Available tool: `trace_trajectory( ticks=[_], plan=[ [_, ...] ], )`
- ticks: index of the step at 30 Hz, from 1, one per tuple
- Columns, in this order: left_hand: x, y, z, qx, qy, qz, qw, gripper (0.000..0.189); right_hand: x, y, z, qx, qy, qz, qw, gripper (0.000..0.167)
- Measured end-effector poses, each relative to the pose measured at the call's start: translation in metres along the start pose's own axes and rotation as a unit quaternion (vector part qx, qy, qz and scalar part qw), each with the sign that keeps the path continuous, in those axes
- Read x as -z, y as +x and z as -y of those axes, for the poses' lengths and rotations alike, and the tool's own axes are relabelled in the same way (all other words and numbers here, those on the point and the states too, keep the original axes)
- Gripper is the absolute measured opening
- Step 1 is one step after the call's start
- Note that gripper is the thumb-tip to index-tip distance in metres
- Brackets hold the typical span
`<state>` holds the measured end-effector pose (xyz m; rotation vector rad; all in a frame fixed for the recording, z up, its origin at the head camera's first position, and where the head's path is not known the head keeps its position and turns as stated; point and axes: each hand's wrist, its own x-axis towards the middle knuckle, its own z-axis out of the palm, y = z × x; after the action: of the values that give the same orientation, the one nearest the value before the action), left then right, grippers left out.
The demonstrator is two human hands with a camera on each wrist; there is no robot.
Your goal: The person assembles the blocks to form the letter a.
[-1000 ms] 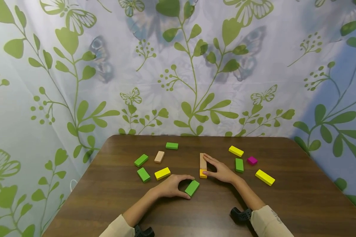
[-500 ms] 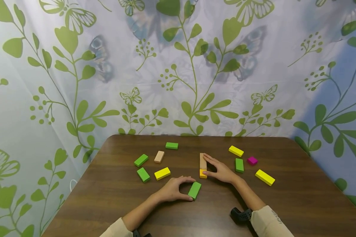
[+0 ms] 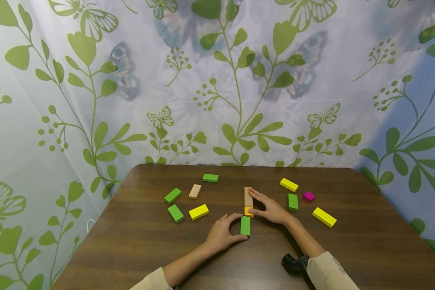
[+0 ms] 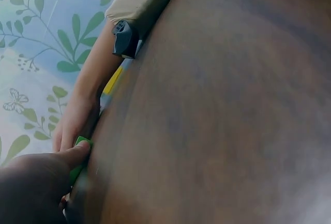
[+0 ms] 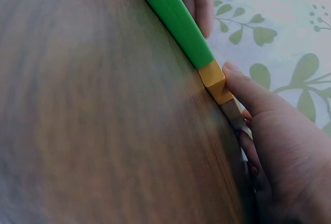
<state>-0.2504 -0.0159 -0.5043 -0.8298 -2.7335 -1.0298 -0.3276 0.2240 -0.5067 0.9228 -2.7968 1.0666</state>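
My left hand [image 3: 220, 233] pinches a green block [image 3: 245, 226] lengthwise, thumb at its near end and a finger at its far end. This block lies flat, its far end right at an orange block [image 3: 248, 211]. Beyond the orange one, in the same line, sits a plain wooden block [image 3: 248, 196]. My right hand [image 3: 272, 210] rests along the right side of this row, thumb touching the orange block and fingertips by the wooden block's far end. The right wrist view shows the green block [image 5: 178, 22] meeting the orange block [image 5: 212, 76], with the right thumb [image 5: 243, 84] against it.
Left of the row lie several green blocks [image 3: 175, 213], a yellow block [image 3: 198, 212] and a plain wooden block [image 3: 195, 191]. To the right are two yellow blocks [image 3: 324, 217], a green block [image 3: 292, 202] and a magenta block [image 3: 309, 196]. A patterned curtain [image 3: 217, 80] hangs behind the brown table [image 3: 148, 249].
My left hand has slid the green block right and forward and turned it from slanted to straight, up to the orange block's near end. My right hand has stayed in place.
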Motion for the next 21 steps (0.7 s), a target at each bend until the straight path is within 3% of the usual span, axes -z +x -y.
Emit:
trace_trajectory(
  ticks=[10,21],
  plan=[
    [0.0099,0.0018,0.0039,0.000,-0.043,0.040,0.9983,0.061,0.0001,0.0009,-0.0012,-0.001,0.002,0.000,1.0000,0.075],
    [0.0022,0.0033,0.0026,0.007,-0.024,0.015,0.9996,0.060,-0.0012,-0.0007,-0.0020,0.000,0.004,-0.002,1.0000,0.075]
  ],
)
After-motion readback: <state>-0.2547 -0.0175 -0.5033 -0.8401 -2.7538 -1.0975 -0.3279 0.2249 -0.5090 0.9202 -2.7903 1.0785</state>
